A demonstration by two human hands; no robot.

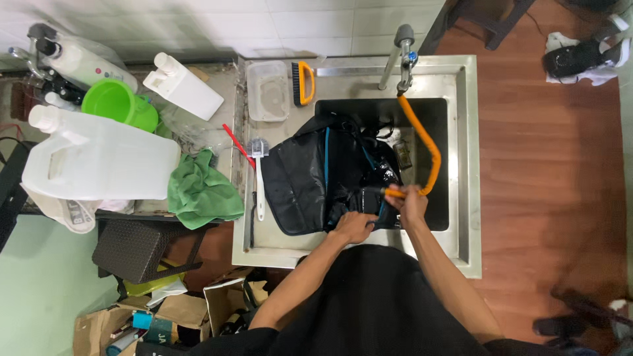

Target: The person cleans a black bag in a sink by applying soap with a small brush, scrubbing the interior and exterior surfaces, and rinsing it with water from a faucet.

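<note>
From the head camera I see my right hand point(410, 203) closed around the end of the orange hose point(430, 155), fingers wrapped tight on it, its tip pressed against the black backpack point(315, 177). My left hand point(355, 227) sits just beside that grip, toward my body, palm down with fingers curled onto the lower edge of the backpack, pressing the fabric rather than fully clasping it. The backpack lies directly under both hands, wet and shiny, slumped half in the steel sink point(461, 158) and half on the draining board to the left of the grip. From my right hand the hose arcs up and away to the tap point(401, 58) at the far rim. Left of the grip, past the backpack, a white dish brush point(258, 173) lies on the steel, with a green cloth point(201, 191) beyond it and a big white jug point(99, 161) farther out. Up from the grip, near the wall, rest a scrubbing brush with an orange handle point(302, 83) and a clear tub point(268, 91).
</note>
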